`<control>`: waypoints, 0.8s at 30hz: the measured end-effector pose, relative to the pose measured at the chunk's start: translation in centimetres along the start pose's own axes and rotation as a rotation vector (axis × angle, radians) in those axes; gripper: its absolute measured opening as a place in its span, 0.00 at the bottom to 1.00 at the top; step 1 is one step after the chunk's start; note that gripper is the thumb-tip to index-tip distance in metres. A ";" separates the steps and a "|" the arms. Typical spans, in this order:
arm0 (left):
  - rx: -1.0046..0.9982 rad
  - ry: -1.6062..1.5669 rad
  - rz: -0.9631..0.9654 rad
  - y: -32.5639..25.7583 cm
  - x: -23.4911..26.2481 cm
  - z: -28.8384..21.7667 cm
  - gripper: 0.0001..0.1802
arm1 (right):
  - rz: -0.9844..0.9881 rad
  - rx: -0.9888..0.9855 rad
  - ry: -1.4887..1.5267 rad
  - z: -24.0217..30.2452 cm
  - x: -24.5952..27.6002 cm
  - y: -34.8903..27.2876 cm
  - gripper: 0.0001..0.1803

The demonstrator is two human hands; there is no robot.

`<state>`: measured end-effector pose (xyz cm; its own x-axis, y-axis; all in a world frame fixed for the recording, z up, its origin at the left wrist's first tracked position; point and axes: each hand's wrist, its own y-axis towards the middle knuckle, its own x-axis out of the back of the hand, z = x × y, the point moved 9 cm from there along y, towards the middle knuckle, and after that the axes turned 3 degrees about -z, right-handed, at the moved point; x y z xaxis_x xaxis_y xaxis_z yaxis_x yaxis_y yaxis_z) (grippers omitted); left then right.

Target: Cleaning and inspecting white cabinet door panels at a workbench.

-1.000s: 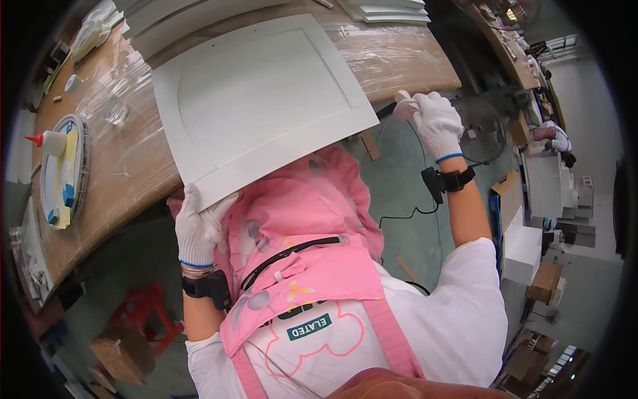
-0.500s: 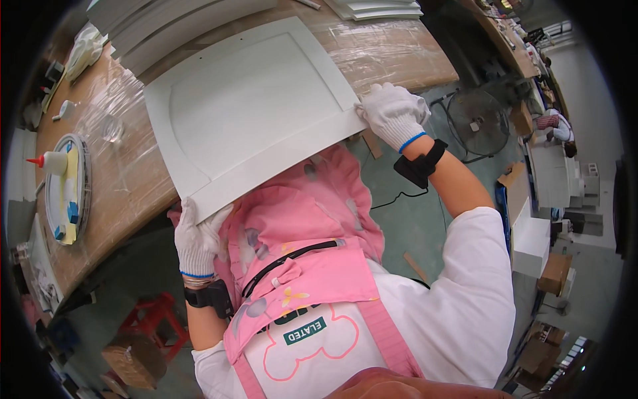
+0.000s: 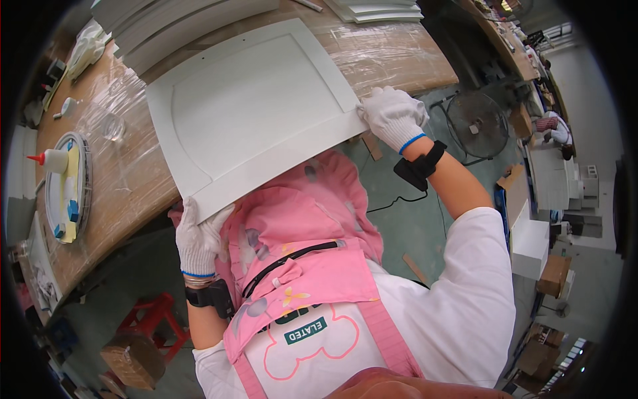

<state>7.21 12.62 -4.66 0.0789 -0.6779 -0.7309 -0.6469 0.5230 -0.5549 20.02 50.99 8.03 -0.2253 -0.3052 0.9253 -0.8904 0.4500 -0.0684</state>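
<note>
While our left hand (image 3: 199,241) and right hand (image 3: 394,118) are clasping white panel (image 3: 256,106), we're seemingly positioning it, next needing level support.

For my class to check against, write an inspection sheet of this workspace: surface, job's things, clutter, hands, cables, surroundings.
Surface: brown table, clear film creased over it.
Job's things: white panel, its near edge past the table edge; stacked white panels behind it.
Clutter: oval tray at left, bearing a red-tipped white bottle and blue pieces.
Hands: gloved left hand grips the panel's near left corner; gloved right hand grips its near right corner.
Cables: thin black cable below the right wristband; whether they join is unclear.
Surroundings: floor fan at right, red stool and cardboard box at lower left, another person far right.
</note>
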 end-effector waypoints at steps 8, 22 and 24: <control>0.006 -0.045 0.069 -0.6 -0.7 -0.1 0.24 | 0.120 0.057 0.077 0.4 0.8 -0.6 0.16; 0.051 -0.044 0.149 -0.3 -0.8 0.1 0.25 | -0.238 0.258 0.837 7.1 12.1 8.8 0.26; 0.069 -0.054 0.185 -0.5 -1.6 0.2 0.25 | -0.250 0.254 0.749 11.0 9.2 11.8 0.34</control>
<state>7.54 13.53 -3.25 0.0052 -0.5396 -0.8419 -0.6007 0.6714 -0.4341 3.06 44.25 11.59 0.2345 0.3090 0.9217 -0.9617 0.2122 0.1735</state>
